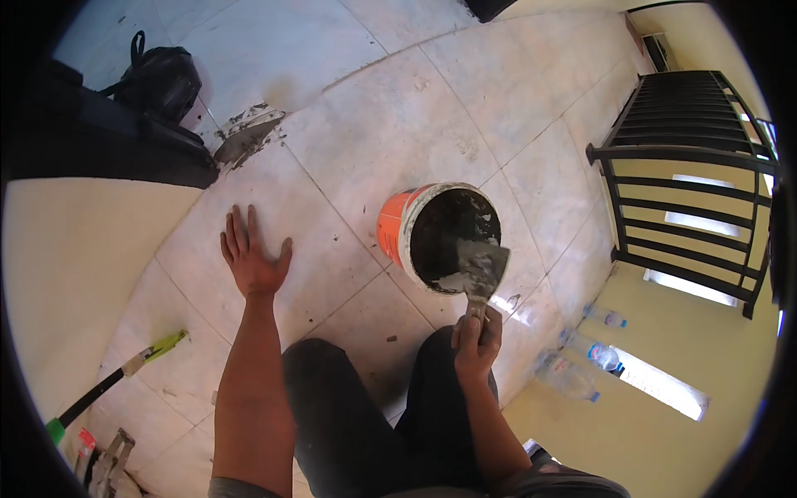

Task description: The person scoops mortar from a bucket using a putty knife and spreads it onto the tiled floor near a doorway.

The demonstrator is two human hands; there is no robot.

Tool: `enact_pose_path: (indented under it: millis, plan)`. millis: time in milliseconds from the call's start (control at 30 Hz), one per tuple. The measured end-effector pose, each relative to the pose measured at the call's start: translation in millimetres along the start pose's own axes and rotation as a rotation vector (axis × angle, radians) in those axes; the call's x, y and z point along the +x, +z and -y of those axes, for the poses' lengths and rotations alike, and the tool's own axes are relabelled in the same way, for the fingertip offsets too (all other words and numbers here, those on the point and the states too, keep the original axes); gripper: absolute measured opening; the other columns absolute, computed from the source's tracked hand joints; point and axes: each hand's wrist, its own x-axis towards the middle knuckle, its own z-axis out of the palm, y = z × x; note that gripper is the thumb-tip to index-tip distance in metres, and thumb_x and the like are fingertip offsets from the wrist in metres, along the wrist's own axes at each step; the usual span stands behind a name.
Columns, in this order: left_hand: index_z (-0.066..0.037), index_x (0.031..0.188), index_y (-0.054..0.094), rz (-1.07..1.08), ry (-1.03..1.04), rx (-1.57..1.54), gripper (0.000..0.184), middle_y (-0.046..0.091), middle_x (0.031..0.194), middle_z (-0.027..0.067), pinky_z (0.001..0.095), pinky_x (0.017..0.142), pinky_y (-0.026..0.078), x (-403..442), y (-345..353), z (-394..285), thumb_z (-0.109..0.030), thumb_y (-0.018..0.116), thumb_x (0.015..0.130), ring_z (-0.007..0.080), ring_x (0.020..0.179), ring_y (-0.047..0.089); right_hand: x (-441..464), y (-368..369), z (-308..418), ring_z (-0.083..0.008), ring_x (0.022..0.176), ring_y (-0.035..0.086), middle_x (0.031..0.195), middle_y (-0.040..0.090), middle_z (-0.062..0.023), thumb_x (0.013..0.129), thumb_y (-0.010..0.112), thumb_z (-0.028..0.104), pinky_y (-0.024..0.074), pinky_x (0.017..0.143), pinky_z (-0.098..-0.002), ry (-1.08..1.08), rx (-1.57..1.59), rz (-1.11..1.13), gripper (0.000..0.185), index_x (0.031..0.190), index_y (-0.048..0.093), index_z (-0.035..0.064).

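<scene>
My right hand [477, 344] grips the handle of a putty knife [483, 267], its wide blade smeared with grey material. The blade is over the near rim of an orange and white bucket [397, 226]; whether it touches the rim I cannot tell. Dark inside, the bucket has grey smears along its inner wall and rim. My left hand [256, 259] lies flat on the tiled floor [357, 141], fingers spread, to the left of the bucket. Beyond that hand, a broken patch [249, 137] of grey, rough material shows at the floor's edge by the door frame.
Black metal railing [689, 158] stands at the right. Several plastic bottles [604, 357] are along the right wall. A tool with a yellow-green end [154, 353] and other tools [110, 465] lie at lower left. A black bag [162, 83] sits at upper left.
</scene>
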Motion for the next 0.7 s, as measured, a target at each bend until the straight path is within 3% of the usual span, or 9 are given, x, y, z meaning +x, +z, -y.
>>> enact_pose_path:
  millis: [67,167,400,467,500,600,633,700]
  plan:
    - [-0.018,0.177,0.033,-0.017,0.004,-0.013,0.103,0.027,0.184,0.0157,0.0588,0.137,0.016,-1,6,3,-0.053,0.079,0.091,0.0359,0.17,0.023,-7,2,-5,-0.0102,0.061,0.053,0.079,0.06,-0.0048,0.118,0.053,0.017,0.0437,0.056,-0.0254,-0.105,-0.01,-0.033,0.02,0.131,0.053,0.0013]
    - [-0.018,0.177,0.033,-0.012,-0.018,-0.013,0.105,0.027,0.184,0.0153,0.0592,0.137,0.016,-2,8,7,-0.056,0.079,0.09,0.0353,0.171,0.022,-7,8,-10,-0.0101,0.059,0.051,0.075,0.055,-0.0033,0.119,0.048,0.017,0.0431,0.055,-0.0262,0.029,0.028,0.09,0.018,0.131,0.048,0.0035]
    - [-0.019,0.177,0.033,0.071,-0.079,-0.041,0.108,0.026,0.184,0.0151,0.0591,0.138,0.015,2,-1,3,-0.06,0.078,0.087,0.0352,0.171,0.021,-2,37,23,-0.0121,0.054,0.045,0.068,0.047,-0.0031,0.122,0.048,0.03,0.043,0.046,-0.0305,0.066,0.336,0.006,0.026,0.129,0.046,0.0048]
    - [-0.02,0.177,0.033,0.075,-0.082,-0.022,0.109,0.026,0.185,0.0148,0.0585,0.138,0.015,2,-1,3,-0.061,0.077,0.087,0.0348,0.171,0.021,1,68,45,-0.013,0.054,0.045,0.069,0.048,-0.0039,0.121,0.048,0.03,0.0434,0.046,-0.0315,-0.049,0.46,0.177,0.026,0.13,0.046,0.0059]
    - [-0.02,0.177,0.033,0.087,-0.093,-0.023,0.109,0.026,0.185,0.0149,0.0582,0.138,0.015,3,-2,2,-0.061,0.077,0.087,0.0346,0.171,0.021,-1,93,53,-0.0137,0.055,0.046,0.073,0.05,-0.0039,0.121,0.047,0.029,0.0438,0.047,-0.031,0.046,0.482,0.118,0.027,0.133,0.046,0.0044]
    - [-0.021,0.177,0.032,0.114,-0.107,-0.013,0.109,0.025,0.185,0.0154,0.0578,0.138,0.014,4,-2,3,-0.062,0.078,0.086,0.0341,0.171,0.021,27,175,11,-0.0128,0.059,0.05,0.079,0.055,-0.0044,0.12,0.048,0.022,0.0444,0.051,-0.0297,0.03,0.741,0.376,0.027,0.137,0.049,0.0005]
    - [-0.021,0.177,0.032,0.125,-0.113,-0.02,0.11,0.025,0.185,0.0157,0.0578,0.138,0.014,4,-2,2,-0.062,0.078,0.086,0.0343,0.171,0.021,49,219,31,-0.0122,0.061,0.052,0.081,0.057,-0.0044,0.12,0.049,0.019,0.0441,0.053,-0.0289,-0.099,0.674,0.41,0.027,0.138,0.05,-0.0006]
    - [-0.021,0.177,0.033,0.125,-0.113,-0.04,0.111,0.025,0.185,0.0163,0.058,0.138,0.014,4,0,4,-0.062,0.079,0.085,0.0352,0.171,0.021,83,276,37,-0.0089,0.064,0.052,0.082,0.058,-0.0017,0.118,0.052,0.013,0.0417,0.058,-0.0257,-0.12,0.513,0.447,0.021,0.135,0.053,-0.0008]
